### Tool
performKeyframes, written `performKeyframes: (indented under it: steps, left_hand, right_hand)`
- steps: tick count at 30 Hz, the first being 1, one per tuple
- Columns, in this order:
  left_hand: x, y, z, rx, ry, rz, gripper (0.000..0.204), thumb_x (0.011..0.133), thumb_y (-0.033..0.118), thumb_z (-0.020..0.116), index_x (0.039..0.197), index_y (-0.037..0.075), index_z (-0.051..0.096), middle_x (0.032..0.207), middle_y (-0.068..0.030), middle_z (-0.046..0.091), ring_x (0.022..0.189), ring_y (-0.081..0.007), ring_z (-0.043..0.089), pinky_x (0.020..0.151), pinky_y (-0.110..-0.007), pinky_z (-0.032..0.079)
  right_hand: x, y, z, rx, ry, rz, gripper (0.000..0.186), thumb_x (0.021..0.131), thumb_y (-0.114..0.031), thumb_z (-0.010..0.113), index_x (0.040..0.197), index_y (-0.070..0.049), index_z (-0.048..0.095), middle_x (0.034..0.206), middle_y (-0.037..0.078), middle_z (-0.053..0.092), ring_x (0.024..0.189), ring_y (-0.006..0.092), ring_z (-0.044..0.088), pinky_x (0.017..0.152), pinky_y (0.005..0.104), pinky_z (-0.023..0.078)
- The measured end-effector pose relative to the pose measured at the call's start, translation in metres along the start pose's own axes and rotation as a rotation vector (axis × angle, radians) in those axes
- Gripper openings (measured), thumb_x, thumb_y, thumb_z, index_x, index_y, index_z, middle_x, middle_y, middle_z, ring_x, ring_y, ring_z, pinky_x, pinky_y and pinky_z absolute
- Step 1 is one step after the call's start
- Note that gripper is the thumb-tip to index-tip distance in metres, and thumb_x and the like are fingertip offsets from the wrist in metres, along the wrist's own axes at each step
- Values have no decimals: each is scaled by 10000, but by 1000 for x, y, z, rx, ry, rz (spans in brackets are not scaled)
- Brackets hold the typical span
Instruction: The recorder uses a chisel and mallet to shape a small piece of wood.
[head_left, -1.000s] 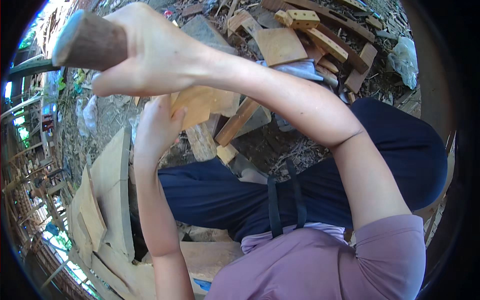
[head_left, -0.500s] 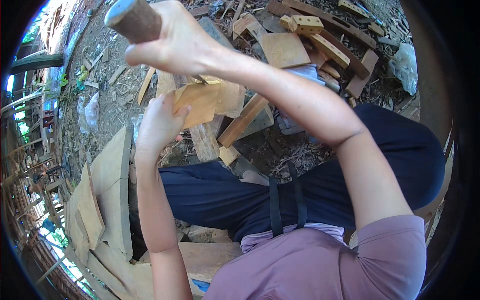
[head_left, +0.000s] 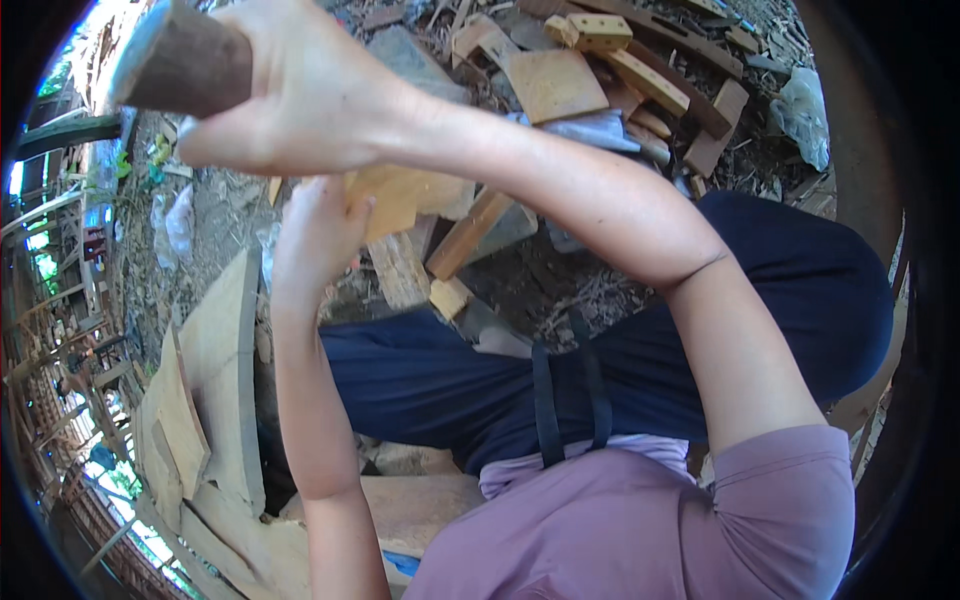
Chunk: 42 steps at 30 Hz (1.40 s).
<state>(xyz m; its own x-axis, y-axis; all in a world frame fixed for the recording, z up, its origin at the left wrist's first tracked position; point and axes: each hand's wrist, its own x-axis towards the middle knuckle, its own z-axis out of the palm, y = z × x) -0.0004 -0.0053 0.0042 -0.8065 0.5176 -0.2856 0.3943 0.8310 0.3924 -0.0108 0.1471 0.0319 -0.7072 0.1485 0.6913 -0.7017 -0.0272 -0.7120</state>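
My right hand [head_left: 290,90] is closed around a thick, round wooden handle [head_left: 190,62] at the upper left; whatever extends below it is hidden by the hand. Underneath, my left hand [head_left: 315,235] grips a thin, light yellowish piece of wood [head_left: 390,200], with its thumb along one edge. That piece lies over a pale wood block and beside a weathered log [head_left: 398,268] and a reddish wooden batten [head_left: 462,238]. The far edge of the held piece is behind my right wrist.
Scrap boards and drilled battens [head_left: 645,78] litter the ground beyond my hands, with a crumpled plastic bag [head_left: 800,115] at the right. Large flat boards [head_left: 215,390] lie at my left. My dark-trousered legs [head_left: 790,300] are folded below.
The handle in my right hand swung right, showing a blade at the wood half a second ago, and is now back at the upper left. My left hand has barely moved.
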Motion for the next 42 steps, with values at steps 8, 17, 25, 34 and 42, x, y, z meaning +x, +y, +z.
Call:
performKeyframes:
  steps: [8, 17, 25, 34, 42]
  left_hand:
    - [0, 4, 3, -14, -59, -190, 288, 844, 159, 629, 911, -114, 564, 715, -244, 638, 525, -302, 656, 545, -402, 541]
    - [-3, -1, 3, -40, -30, -102, 250, 852, 133, 607, 912, -108, 577, 719, -253, 641, 510, -295, 655, 525, -390, 547]
    - [-1, 3, 7, 63, -24, -90, 289, 857, 148, 627, 918, -125, 557, 783, -264, 634, 575, -308, 674, 522, -386, 547]
    - [2, 2, 3, 51, -18, -25, 274, 853, 126, 614, 963, -121, 569, 775, -253, 645, 529, -310, 656, 532, -397, 546]
    - [-3, -5, 0, 42, -2, -45, 262, 855, 141, 619, 886, -111, 554, 753, -258, 629, 545, -314, 661, 538, -398, 545]
  right_hand:
    - [-3, 3, -5, 79, -34, 145, 279, 719, -142, 691, 931, 24, 619, 782, 76, 660, 775, 121, 615, 730, 313, 504]
    - [-18, 23, -4, 37, 8, 210, 254, 675, -193, 687, 770, 32, 621, 690, 133, 651, 666, 211, 643, 652, 357, 500]
    - [-34, 60, -8, 40, -102, 293, 287, 681, -194, 682, 860, 27, 641, 733, 133, 656, 675, 193, 623, 667, 337, 497]
    - [-41, 68, 2, -41, -129, 240, 251, 679, -206, 677, 821, -1, 646, 752, 167, 672, 741, 281, 685, 709, 378, 520]
    - [-13, 17, -7, 55, 21, 84, 259, 674, -191, 687, 784, 33, 616, 705, 134, 655, 664, 190, 638, 662, 340, 510]
